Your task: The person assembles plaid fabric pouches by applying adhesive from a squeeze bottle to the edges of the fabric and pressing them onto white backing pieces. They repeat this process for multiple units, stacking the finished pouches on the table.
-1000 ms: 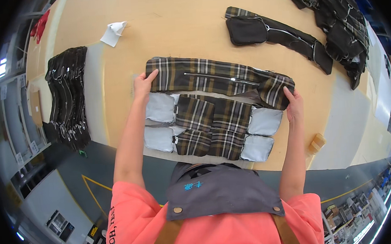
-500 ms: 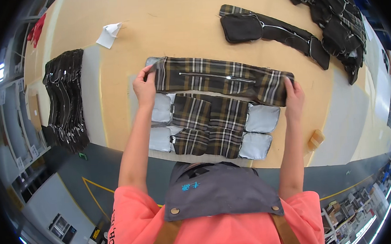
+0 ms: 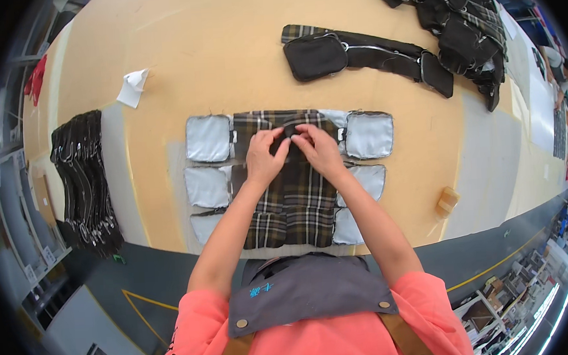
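The uppermost plaid fabric strip (image 3: 247, 123) lies in front of me, with silver-grey square pouch ends, one of them the right-hand pouch (image 3: 369, 135). At its middle is a dark fold (image 3: 289, 131). My left hand (image 3: 267, 156) pinches this fold from the left, thumb and fingers together. From the other side my right hand (image 3: 319, 150) pinches it too, its fingertips almost touching the left ones. Nearer to me, two similar plaid strips (image 3: 310, 218) lie in rows, partly covered by my forearms. The zip seen earlier on the upper strip does not show.
Black-and-plaid pouched strip (image 3: 380, 54) lies beyond, beside a heap of similar pieces (image 3: 467, 33). Left is a stack of dark strips (image 3: 84, 183); white scrap (image 3: 133, 88) lies farther off. A tan block (image 3: 447, 201) sits near the right front edge. Another person (image 3: 555, 63) is far right.
The upper strip went from held outstretched by its ends, zip up, to lying with its silver-grey ends showing. Both hands moved inward to pinch its middle. The view shifted slightly.
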Demonstrator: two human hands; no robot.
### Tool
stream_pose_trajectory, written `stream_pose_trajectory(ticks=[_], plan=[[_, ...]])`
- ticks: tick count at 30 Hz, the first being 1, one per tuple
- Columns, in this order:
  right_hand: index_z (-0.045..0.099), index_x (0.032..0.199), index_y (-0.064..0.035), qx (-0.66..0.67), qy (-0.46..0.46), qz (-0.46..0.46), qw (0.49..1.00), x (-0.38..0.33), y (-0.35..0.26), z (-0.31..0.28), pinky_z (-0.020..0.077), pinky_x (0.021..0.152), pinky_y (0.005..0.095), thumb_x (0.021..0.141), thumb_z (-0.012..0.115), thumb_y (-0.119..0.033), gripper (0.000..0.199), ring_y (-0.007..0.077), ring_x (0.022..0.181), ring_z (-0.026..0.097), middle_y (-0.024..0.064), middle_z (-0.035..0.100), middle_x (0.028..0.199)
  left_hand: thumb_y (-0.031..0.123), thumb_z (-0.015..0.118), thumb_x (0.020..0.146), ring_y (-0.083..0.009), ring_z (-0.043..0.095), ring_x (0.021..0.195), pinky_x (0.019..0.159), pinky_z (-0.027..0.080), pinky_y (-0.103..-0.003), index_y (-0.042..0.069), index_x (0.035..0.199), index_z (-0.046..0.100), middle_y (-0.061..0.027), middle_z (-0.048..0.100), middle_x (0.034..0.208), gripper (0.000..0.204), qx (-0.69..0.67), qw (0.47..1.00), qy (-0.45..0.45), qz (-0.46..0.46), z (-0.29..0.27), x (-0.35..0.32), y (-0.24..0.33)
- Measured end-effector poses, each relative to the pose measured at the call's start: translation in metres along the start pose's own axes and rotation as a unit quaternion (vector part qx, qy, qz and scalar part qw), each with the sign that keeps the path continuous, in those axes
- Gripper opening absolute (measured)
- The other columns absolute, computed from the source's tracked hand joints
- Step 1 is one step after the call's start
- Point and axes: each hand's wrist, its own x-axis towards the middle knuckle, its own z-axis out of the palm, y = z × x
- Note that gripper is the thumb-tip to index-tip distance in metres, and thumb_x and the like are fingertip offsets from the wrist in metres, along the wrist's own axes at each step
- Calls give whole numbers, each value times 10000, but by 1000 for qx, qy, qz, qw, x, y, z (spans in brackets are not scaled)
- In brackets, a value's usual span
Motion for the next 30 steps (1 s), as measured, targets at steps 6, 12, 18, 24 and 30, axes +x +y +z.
stream_pose_trajectory(ticks=[6,12,18,24,30], plan=[[589,1167,-26,5,108,3,994,5,7,-82,499,767,292,907,636,-194,313,176,842,616,104,637,1019,271,775,744,-284,551,948,814,463,-365,12,1055,653,-117,577,1013,422,79,994,-54,49,-9,2,26],[577,1200,-70,-235,257,-15,937,48,74,-233,464,872,330,870,623,-127,337,224,1021,570,112,590,1136,203,777,739,-278,546,933,810,450,-367,49,1052,644,-108,580,964,373,47,992,32,112,-2,63,50],[443,1354,-163,-540,219,-35,812,87,133,-300,392,997,385,770,632,-38,626,262,1199,491,52,512,1316,262,753,742,-283,495,1125,970,362,-456,113,1218,557,-103,546,1201,536,167,963,11,211,52,153,49],[502,1261,-175,-566,182,-10,804,102,145,-316,465,876,392,766,630,-27,532,234,1115,543,25,560,1214,197,712,727,-254,455,1207,1023,306,-458,167,1261,528,-53,521,1281,566,311,925,-48,213,77,180,26],[555,1096,-135,-514,196,-46,834,108,101,-339,503,733,437,777,623,-31,343,346,889,615,99,631,1014,76,668,733,-246,624,902,858,464,-387,129,1107,585,-68,657,959,386,163,962,-58,211,46,219,2]])
